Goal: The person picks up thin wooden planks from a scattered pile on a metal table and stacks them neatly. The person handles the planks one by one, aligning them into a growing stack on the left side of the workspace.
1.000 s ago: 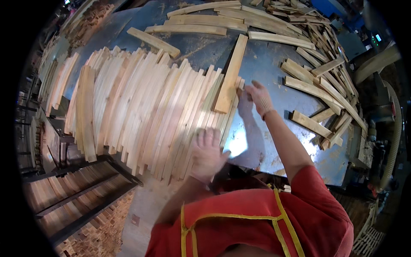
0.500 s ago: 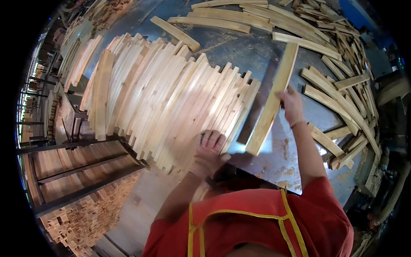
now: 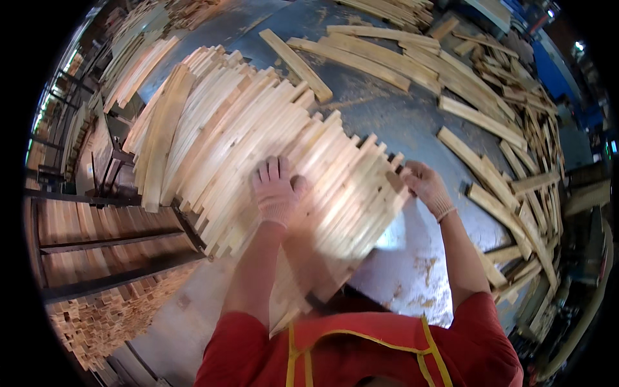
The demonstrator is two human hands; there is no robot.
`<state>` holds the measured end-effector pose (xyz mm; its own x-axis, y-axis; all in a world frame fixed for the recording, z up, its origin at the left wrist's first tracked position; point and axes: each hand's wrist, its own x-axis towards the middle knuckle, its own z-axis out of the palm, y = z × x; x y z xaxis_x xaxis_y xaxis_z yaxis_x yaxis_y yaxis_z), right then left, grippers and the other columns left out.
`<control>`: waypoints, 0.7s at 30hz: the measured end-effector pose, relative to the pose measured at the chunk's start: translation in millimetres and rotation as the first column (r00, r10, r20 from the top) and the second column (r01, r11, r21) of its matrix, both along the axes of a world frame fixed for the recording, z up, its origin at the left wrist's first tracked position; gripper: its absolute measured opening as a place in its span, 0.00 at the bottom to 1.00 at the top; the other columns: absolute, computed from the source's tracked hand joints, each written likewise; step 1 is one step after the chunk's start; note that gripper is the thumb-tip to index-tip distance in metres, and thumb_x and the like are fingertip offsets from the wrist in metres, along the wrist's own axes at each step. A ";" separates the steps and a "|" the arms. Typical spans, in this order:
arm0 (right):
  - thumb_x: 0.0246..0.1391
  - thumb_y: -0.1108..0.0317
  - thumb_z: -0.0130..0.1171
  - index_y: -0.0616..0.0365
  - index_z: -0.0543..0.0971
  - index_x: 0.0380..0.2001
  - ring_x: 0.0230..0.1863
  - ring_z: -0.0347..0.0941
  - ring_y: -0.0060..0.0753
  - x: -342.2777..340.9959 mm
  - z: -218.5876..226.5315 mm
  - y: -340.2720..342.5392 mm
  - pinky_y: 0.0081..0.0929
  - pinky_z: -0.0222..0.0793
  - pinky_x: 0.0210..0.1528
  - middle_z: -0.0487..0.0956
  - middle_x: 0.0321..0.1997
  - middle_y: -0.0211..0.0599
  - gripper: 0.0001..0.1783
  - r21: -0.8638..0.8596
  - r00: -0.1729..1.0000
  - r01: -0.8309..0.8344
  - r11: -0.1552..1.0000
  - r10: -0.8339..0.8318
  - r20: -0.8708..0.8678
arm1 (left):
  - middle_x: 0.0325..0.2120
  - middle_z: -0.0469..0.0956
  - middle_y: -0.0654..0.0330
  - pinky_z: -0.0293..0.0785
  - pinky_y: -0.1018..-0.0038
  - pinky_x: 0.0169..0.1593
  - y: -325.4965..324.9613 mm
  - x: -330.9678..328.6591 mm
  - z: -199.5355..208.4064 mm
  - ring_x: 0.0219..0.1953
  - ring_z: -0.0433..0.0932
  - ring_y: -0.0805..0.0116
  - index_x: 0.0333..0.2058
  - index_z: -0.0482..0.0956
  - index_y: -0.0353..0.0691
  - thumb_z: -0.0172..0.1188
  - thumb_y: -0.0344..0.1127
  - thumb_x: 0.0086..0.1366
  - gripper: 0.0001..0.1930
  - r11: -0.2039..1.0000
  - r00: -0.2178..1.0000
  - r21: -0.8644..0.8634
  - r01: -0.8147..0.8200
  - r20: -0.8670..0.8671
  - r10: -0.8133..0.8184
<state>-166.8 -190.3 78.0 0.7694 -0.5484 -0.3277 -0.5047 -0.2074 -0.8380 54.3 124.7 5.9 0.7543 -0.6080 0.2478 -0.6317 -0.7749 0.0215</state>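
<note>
Both hands wear pale gloves: the left hand [image 3: 277, 190] lies flat, fingers spread, on the fanned row of wooden slats [image 3: 258, 148] at frame centre, and the right hand [image 3: 427, 187] now presses the row's right edge; its grip I cannot tell. Half a second ago that hand gripped a long slat, since merged into the row. Farther up, loose slats [image 3: 490, 122] litter the metal desk [image 3: 393, 109]; right-edge pieces blur together.
</note>
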 end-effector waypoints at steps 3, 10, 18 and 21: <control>0.58 0.58 0.66 0.62 0.81 0.53 0.38 0.83 0.42 111.5 -5.9 -27.0 0.41 0.75 0.41 0.83 0.32 0.43 0.24 -0.279 0.988 -0.085 0.956 0.117 0.101 | 0.66 0.70 0.50 0.58 0.46 0.72 0.3 0.3 -1.4 0.69 0.65 0.42 0.68 0.71 0.42 0.60 0.57 0.66 0.37 1.000 0.997 -0.011 -0.011 -0.072 0.010; 0.55 0.59 0.66 0.59 0.71 0.56 0.53 0.81 0.60 337.7 -81.5 -14.4 0.53 0.77 0.57 0.82 0.52 0.54 0.28 -0.801 0.941 -0.237 0.550 0.335 -0.049 | 0.65 0.69 0.49 0.59 0.45 0.70 -4.1 1.9 25.8 0.68 0.65 0.43 0.67 0.68 0.40 0.66 0.58 0.62 0.41 1.000 0.976 0.029 0.002 -0.216 0.005; 0.60 0.65 0.61 0.62 0.74 0.64 0.48 0.81 0.36 290.8 -48.6 -53.9 0.34 0.79 0.52 0.82 0.55 0.41 0.29 0.775 0.896 -0.302 0.555 -0.113 0.430 | 0.65 0.69 0.52 0.55 0.45 0.73 -10.4 3.1 33.0 0.68 0.64 0.45 0.69 0.68 0.41 0.59 0.60 0.65 0.40 0.999 0.967 0.038 -0.014 -0.256 0.023; 0.61 0.66 0.61 0.62 0.69 0.71 0.50 0.80 0.34 153.8 -1.8 -12.0 0.33 0.80 0.53 0.80 0.60 0.42 0.35 0.840 0.900 -0.377 0.391 -0.060 0.432 | 0.67 0.66 0.52 0.58 0.46 0.71 7.2 1.8 0.7 0.68 0.64 0.45 0.70 0.66 0.42 0.62 0.60 0.63 0.42 1.000 0.996 0.021 -0.018 -0.091 0.020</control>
